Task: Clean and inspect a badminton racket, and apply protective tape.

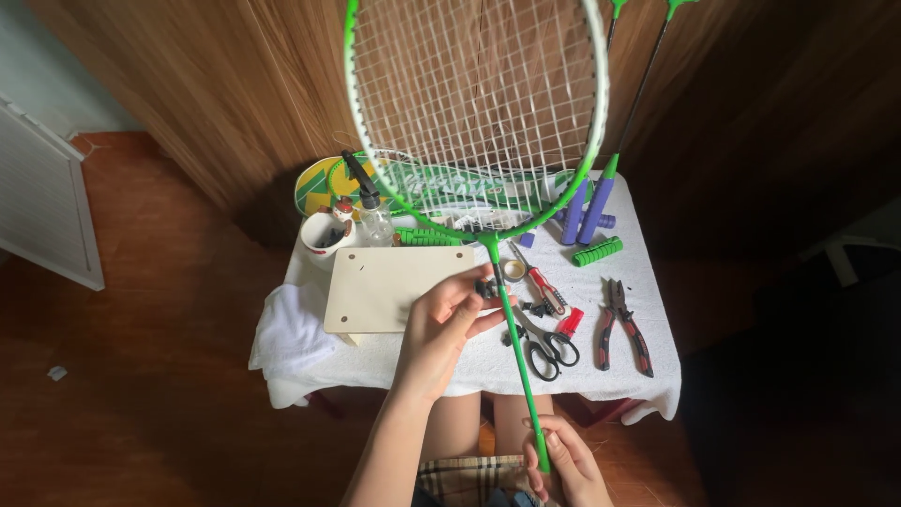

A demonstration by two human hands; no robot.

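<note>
A green badminton racket (511, 310) with white strings stands upright in front of me, its head reaching past the top of the view. My right hand (566, 462) is closed around the bottom of its green shaft near my lap. My left hand (441, 329) is raised beside the upper shaft, fingertips pinching a small dark piece (485, 287) right against it.
A small table (657, 371) under a white cloth carries a beige board (389, 286), black scissors (544, 349), red-handled pliers (621, 329), a screwdriver (544, 286), tape roll (513, 269), spray bottle (371, 211), white cup (326, 239), green grip (598, 251) and purple-handled rackets (591, 207). Wooden wall behind.
</note>
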